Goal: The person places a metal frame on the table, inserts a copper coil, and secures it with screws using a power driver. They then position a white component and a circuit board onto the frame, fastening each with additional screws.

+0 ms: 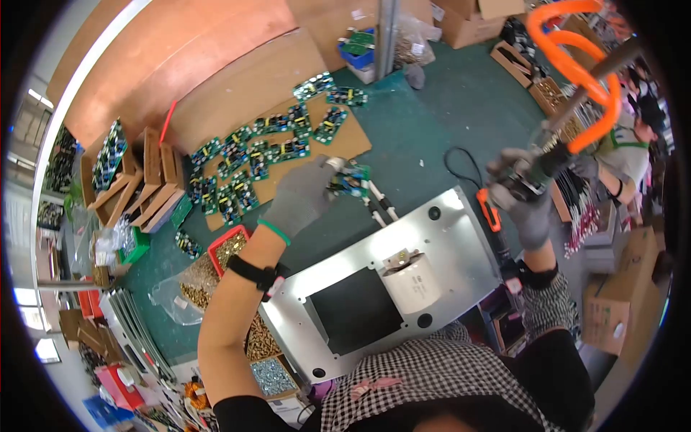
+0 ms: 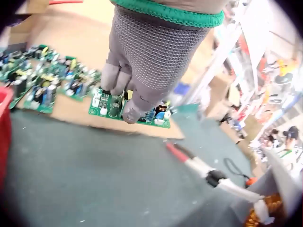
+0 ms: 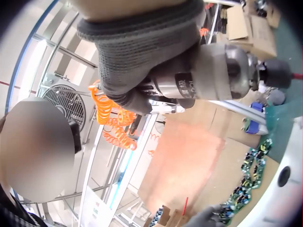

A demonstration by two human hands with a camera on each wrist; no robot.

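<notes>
My left hand [image 1: 299, 198], in a grey glove, pinches a green circuit board [image 1: 351, 181] by its components; in the left wrist view the board [image 2: 111, 108] is under the fingertips of the hand [image 2: 151, 56]. My right hand [image 1: 524, 205] grips a metal air screwdriver [image 1: 541, 167], seen closely in the right wrist view as a silver tool [image 3: 208, 73] in the gloved hand [image 3: 142, 66]. Between the hands lies a metal panel [image 1: 461, 252] with a white cylindrical part [image 1: 413, 284] and a black sheet [image 1: 356, 311]. White-sleeved wires [image 1: 381, 201] reach past its upper edge.
Many circuit boards [image 1: 234, 155] lie on cardboard [image 1: 353, 137] at the back left. A red bin [image 1: 229, 245] of brass-coloured parts stands left of the panel. An orange coiled hose [image 1: 612, 93] hangs at the right, above an orange-handled tool [image 1: 489, 211].
</notes>
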